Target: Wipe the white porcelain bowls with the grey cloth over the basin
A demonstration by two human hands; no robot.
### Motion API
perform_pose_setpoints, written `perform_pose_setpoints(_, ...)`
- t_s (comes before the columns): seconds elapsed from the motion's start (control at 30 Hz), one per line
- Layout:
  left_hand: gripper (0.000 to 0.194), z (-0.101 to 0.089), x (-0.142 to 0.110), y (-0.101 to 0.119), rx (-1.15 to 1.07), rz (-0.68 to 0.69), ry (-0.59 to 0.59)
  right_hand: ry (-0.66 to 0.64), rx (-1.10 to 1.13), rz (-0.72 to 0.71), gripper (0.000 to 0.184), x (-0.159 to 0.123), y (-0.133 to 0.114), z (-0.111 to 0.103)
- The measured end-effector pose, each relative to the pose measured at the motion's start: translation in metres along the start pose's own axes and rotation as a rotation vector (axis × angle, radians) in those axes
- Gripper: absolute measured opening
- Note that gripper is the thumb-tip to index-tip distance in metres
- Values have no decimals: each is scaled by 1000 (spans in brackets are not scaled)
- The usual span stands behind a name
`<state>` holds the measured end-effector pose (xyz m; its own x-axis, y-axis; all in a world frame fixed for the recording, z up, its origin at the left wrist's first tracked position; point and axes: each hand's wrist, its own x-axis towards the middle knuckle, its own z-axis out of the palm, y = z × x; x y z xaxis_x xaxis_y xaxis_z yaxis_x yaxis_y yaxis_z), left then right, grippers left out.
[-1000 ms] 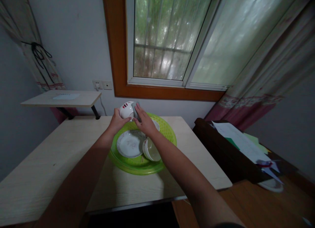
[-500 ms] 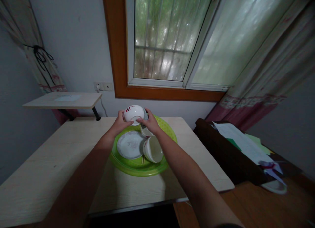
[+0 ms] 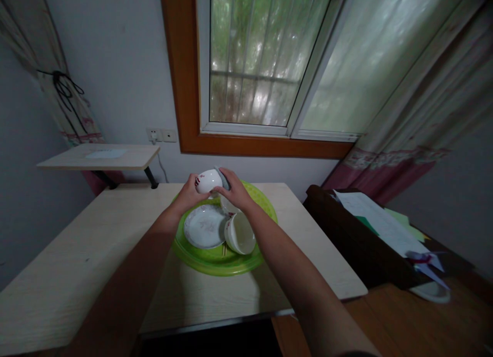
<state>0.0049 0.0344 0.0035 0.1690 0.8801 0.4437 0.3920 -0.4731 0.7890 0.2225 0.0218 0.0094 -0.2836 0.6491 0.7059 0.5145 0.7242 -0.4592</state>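
Observation:
A white bowl (image 3: pixel 208 181) with red marks is held up above the far part of a green tray (image 3: pixel 215 268), tilted on its side. My left hand (image 3: pixel 188 193) grips its left rim, closed around it. On the opposite side, my right hand (image 3: pixel 234 190) is closed on a grey cloth (image 3: pixel 224 179) pressed against the bowl; whether it is a cloth or a sponge is hard to make out. Below the hands, a white plate (image 3: pixel 204 227) lies in the tray. Beside it a second bowl (image 3: pixel 240 235) lies tipped over, and another bowl (image 3: pixel 228 207) is partly hidden behind my right wrist.
Chopstick tips (image 3: pixel 224 250) show between plate and tipped bowl. The tray rests on a pale wooden table (image 3: pixel 96 259). A small raised shelf (image 3: pixel 103 156) stands at the back left. A dark brown chest-like piece (image 3: pixel 346 239) with papers (image 3: pixel 379 223) is at the right.
The held bowl has turned, its base now facing down more, and it has shifted slightly. More of the grey cloth shows at its right side. Tray, plate and other bowls stay put.

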Motion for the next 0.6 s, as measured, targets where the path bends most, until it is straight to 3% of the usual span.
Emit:
perform_pose_setpoints(0.2,56,1,-3,5,68,39,-24,-73,-156,-133,51,0,-22,1)
perform_pose_setpoints(0.4,48,3,-4,6,80,36,-13,-158,-249,-173,46,3,-32,7)
perform_pose_setpoints(0.5,54,3,-2,2,53,52,5,-89,-177,-121,46,4,-28,9)
perform_pose_setpoints(0.6,62,2,1,-3,11,25,47,81,-29,32,49,4,-17,9)
